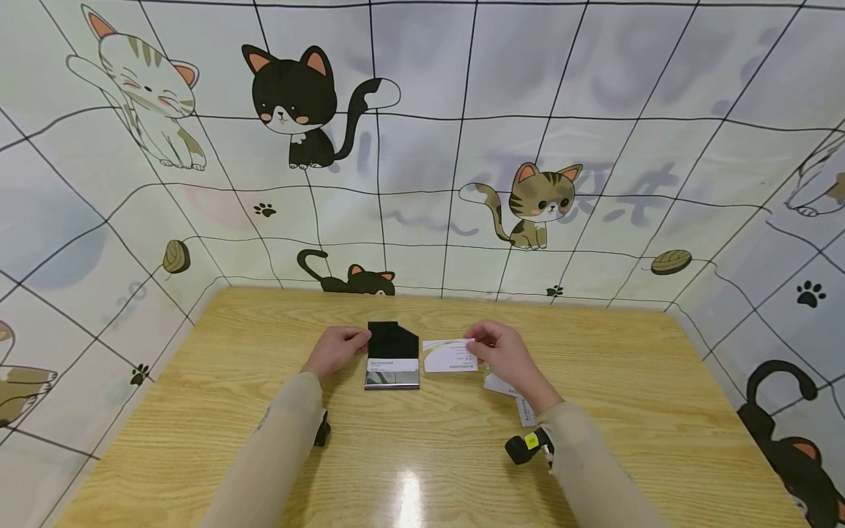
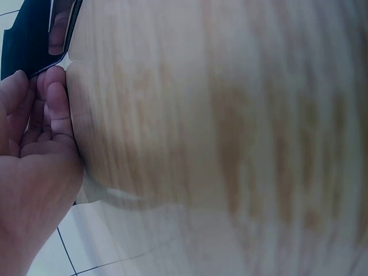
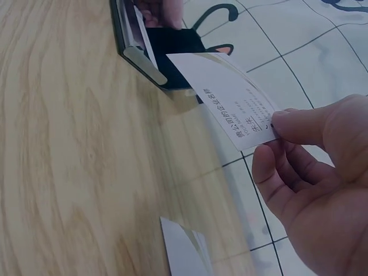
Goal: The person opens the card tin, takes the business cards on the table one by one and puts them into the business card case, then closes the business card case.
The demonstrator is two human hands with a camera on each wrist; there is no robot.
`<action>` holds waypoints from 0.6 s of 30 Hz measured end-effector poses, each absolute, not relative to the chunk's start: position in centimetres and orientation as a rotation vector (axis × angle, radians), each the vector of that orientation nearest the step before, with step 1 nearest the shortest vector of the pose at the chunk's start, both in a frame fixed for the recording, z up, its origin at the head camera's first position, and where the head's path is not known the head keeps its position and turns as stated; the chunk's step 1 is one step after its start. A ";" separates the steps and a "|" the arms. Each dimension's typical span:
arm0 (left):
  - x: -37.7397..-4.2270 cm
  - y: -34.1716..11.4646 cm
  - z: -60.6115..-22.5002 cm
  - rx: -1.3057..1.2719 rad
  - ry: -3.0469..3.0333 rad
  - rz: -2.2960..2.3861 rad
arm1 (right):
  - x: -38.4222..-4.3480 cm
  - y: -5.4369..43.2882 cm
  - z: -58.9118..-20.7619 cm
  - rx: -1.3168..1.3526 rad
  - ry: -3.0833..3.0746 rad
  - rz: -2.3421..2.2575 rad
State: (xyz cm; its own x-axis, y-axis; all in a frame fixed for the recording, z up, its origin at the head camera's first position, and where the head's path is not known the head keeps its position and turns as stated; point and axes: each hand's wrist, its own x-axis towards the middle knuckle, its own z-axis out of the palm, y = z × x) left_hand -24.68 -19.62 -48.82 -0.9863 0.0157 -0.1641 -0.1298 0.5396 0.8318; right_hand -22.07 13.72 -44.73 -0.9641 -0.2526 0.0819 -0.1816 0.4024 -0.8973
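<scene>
While your left hand (image 1: 337, 350) pinches the left edge of the black lid (image 1: 392, 341) of a card case (image 1: 392, 380), your right hand (image 1: 511, 356) holds a white business card (image 1: 449, 358) by its right end. The card is between the thumb and fingers (image 3: 302, 123) of that hand, clear of the bench (image 1: 370, 455) and just to the right of the case, its face showing dark print and a yellow-green curve. The card case sits on the far part of the bench, near its middle, with the lid swung open to the far side and the shiny silver body to the near side. White printed cards (image 1: 392, 364) stand in the body, along the line where it meets the lid. To the right of the case, below your right hand and partly hidden by it, loose cards (image 1: 526, 412) lie on the bench. You wear beige sleeves (image 1: 594, 458), and a black device with a yellow label (image 1: 528, 443) shows at your right wrist. Beyond the far edge of the bench hangs a white sheet (image 1: 422, 161) with dark grid lines, cartoon cats (image 1: 293, 99) and paw prints (image 1: 265, 210)
</scene>
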 end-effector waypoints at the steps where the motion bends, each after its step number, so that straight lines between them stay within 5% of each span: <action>1: -24.7 -19.6 -48.8 -0.096 2.624 1.431 | -22.1 13.5 -44.9 -0.395 2.571 -1.637; 18: -24.5 -19.5 -48.7 -0.090 2.623 1.437 | -22.8 9.0 -45.9 -0.445 2.627 -1.638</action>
